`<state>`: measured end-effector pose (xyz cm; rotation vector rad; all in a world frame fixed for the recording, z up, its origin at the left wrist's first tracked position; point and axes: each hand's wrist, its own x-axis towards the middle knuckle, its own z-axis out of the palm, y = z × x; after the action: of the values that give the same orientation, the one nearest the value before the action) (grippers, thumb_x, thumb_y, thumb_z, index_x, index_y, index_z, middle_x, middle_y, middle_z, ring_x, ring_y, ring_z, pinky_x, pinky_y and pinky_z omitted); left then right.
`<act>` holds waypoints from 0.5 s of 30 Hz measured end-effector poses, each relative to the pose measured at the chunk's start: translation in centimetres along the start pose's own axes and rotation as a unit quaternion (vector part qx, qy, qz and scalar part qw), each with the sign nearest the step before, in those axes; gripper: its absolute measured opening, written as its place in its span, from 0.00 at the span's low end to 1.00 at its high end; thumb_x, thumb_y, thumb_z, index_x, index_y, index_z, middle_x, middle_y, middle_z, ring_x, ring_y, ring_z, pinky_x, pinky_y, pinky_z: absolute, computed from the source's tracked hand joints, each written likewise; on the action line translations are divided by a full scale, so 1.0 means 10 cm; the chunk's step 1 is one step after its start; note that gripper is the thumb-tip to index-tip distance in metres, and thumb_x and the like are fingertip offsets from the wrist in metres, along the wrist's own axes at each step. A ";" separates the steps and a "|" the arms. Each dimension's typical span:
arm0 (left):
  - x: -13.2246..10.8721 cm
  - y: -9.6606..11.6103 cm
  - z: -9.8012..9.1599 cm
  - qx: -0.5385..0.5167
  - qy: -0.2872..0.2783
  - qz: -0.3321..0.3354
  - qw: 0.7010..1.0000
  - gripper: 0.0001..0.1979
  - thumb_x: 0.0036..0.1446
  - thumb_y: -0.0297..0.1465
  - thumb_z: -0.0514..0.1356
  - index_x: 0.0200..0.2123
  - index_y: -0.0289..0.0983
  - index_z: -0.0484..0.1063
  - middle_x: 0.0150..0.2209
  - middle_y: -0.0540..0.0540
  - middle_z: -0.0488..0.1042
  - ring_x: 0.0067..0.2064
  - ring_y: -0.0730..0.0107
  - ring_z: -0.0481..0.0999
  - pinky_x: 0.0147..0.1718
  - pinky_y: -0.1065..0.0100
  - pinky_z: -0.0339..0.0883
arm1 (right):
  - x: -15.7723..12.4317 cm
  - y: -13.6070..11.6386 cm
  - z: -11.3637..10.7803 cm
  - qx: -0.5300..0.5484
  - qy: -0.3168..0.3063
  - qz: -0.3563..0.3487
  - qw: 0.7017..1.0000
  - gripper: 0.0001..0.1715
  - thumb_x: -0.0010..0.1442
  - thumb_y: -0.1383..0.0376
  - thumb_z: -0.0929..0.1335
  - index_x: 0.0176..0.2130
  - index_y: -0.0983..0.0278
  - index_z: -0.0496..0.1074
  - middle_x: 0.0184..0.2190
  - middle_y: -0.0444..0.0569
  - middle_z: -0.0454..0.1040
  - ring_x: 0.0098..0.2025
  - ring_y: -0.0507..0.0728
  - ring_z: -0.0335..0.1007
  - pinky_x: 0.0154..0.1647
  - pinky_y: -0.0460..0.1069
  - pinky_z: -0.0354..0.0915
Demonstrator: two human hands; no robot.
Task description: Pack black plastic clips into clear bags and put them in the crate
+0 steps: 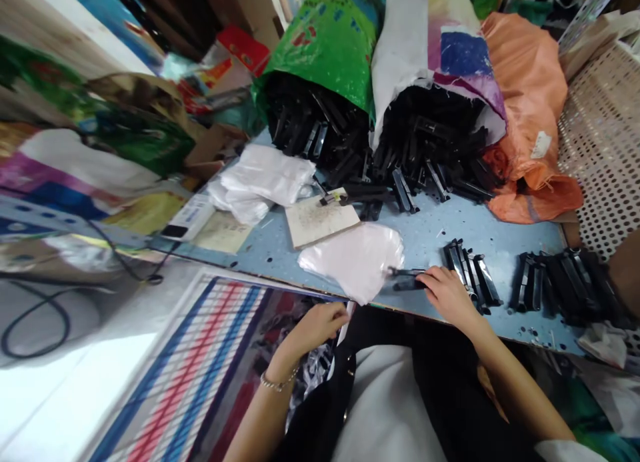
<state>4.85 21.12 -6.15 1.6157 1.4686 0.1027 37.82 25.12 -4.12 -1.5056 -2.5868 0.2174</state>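
My right hand (449,297) pinches one end of a slim black plastic piece (407,280), which is slightly blurred. That piece is just over the right edge of a stack of thin white plastic bags (355,259). At the front edge of the table, below the bags, my left hand (320,325) has its fingers curled together. What it grips, if anything, cannot be made out; a narrow white strip shows by its fingertips. Right of my right hand lies a short row of similar black pieces (473,275), and a larger row (563,285) lies farther right.
A green sack (325,42) and a white sack (405,49) spill black pieces onto the blue table (435,225). Behind the bags are a flat board (320,222) and folded white bags (273,175). An orange sack (530,102) stands by a perforated basket (600,142).
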 end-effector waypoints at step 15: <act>0.91 0.26 -0.08 -0.181 0.219 0.051 0.957 0.11 0.54 0.36 0.63 0.25 0.34 0.70 0.25 0.50 0.67 0.28 0.73 0.66 0.30 0.70 0.60 | -0.51 -0.08 0.10 0.212 -0.035 0.234 0.948 0.32 0.60 0.58 0.68 0.60 0.69 0.65 0.49 0.61 0.70 0.47 0.66 0.69 0.49 0.60 0.66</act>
<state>8.86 29.36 -8.50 1.4144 1.5770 0.7874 39.47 20.24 -5.21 -1.9173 -1.9962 0.8296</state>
